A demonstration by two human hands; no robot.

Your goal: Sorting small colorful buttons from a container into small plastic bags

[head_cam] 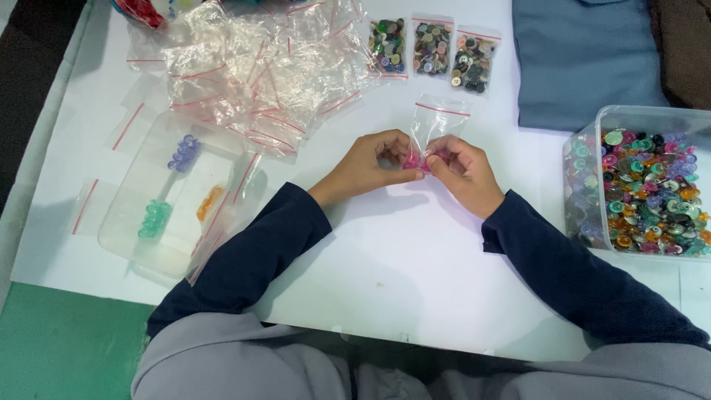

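My left hand (370,164) and my right hand (465,172) meet at the middle of the white table (400,252). Both pinch the lower end of a small clear zip bag (437,122) with a red seal strip, which stands up between the fingers. Pink buttons (412,160) show at my fingertips, at the bag's bottom. Both arms wear dark blue sleeves.
A clear box of mixed coloured buttons (644,189) stands at the right. A clear lid (174,196) on the left holds purple, green and orange button piles. Empty zip bags (252,67) lie heaped at the back, beside three filled bags (433,50). Blue cloth (585,59) lies at the back right.
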